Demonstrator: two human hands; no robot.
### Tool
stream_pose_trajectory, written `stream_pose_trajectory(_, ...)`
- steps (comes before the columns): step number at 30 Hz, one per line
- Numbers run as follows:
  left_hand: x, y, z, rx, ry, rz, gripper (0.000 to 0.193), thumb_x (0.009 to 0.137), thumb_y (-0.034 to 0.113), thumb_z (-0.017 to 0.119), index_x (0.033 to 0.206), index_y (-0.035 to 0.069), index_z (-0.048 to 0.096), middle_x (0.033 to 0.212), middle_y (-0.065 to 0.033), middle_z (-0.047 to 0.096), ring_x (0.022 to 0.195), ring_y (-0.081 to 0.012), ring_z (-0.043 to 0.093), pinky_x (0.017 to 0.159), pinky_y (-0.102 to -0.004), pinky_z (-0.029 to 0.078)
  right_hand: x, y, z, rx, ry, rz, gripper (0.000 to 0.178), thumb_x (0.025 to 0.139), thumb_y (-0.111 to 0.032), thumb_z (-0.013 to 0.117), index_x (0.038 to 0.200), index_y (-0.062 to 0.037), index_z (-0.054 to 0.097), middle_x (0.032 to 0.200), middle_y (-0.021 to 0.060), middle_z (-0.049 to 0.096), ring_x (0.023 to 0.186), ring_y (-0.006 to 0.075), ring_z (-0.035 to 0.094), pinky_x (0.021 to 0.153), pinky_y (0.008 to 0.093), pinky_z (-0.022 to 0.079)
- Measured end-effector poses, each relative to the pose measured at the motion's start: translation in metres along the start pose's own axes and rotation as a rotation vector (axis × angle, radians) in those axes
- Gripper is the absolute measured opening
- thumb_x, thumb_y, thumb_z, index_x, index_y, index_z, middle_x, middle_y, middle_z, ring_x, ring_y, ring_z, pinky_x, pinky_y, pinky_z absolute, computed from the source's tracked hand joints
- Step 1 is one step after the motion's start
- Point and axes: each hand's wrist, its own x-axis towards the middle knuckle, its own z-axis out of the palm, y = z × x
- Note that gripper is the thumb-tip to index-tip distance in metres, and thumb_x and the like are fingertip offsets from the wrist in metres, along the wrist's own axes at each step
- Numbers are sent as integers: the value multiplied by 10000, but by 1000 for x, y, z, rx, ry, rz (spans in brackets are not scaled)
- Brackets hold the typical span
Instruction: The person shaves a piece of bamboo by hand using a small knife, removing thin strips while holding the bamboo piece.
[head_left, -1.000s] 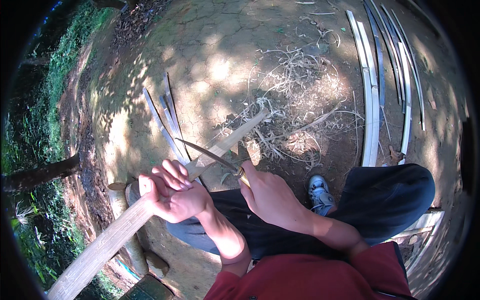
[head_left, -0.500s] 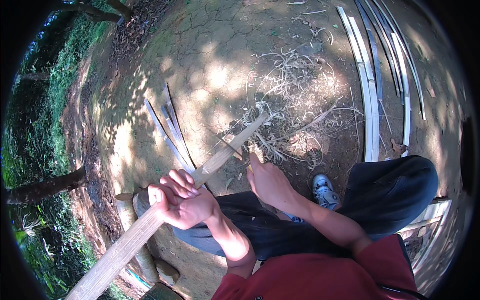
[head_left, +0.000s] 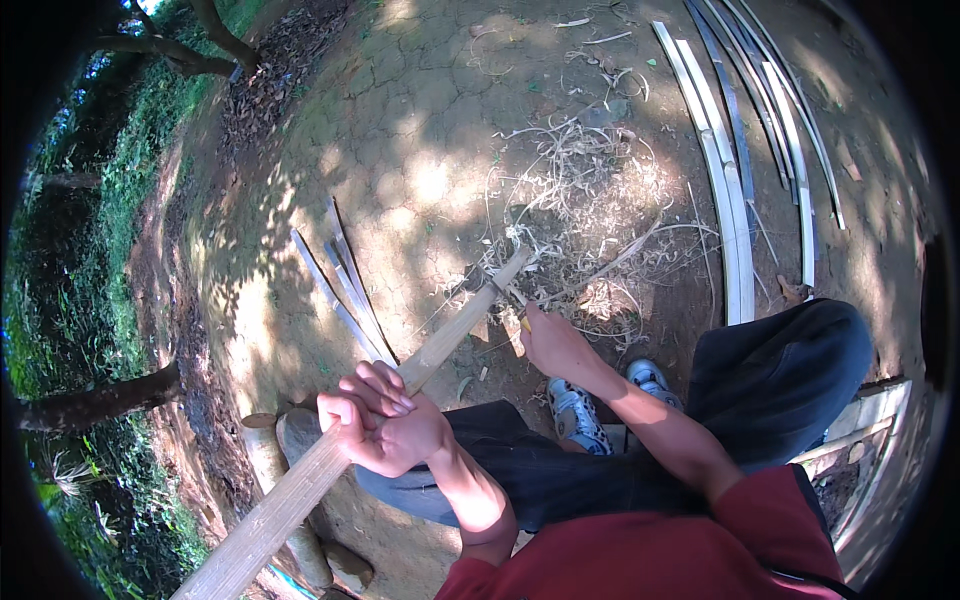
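Toward 7 o'clock, the left hand (head_left: 385, 422) clasped a pale strip (head_left: 440, 347); apart from it, the right hand (head_left: 562, 352) gripped a knife (head_left: 525, 324) at the strip's far end. Shavings (head_left: 592, 185) toward 1 o'clock suggested paring well begun; what remained was unclear.

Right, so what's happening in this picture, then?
The fingers of a person's left hand are closed around a long pale strip. The right hand holds a knife, its blade at the strip's far end. Beyond, curly shavings lie on the ground, with more strips off to the right.
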Motion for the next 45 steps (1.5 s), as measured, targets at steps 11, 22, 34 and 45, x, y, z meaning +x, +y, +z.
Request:
stream_pose_trajectory(11,10,-1,-23,-13,56,-9,284,888,176,363,619,119,289,464,-6,332,415,-97,318,403,-215,276,-11,-40,-1,25,-16,-95,271,841,-103,520,1022,89,457,653,259,579,660,431,591,606,498,458)
stream_pose_trajectory(22,1,-1,-8,-29,-18,12,261,877,183,374,638,117,295,458,-6,319,409,-104,318,418,-223,283,-13,-30,8,73,100,-145,283,820,-83,539,1009,101,438,534,234,531,570,438,571,531,500,437)
stream_pose_trajectory(34,1,-1,-10,-39,-22,9,239,869,166,378,649,105,308,460,-12,341,411,-104,332,437,-224,304,-19,-47,-13,11,-18,-55,245,820,-86,490,978,101,472,647,260,596,674,418,620,619,495,487)
stream_pose_trajectory(45,8,-2,-21,-27,45,15,244,862,173,383,642,108,300,462,-12,318,399,-104,325,399,-212,302,-22,-53,-7,-9,-69,-112,288,833,-75,468,1030,134,455,630,257,593,640,426,618,589,482,496)
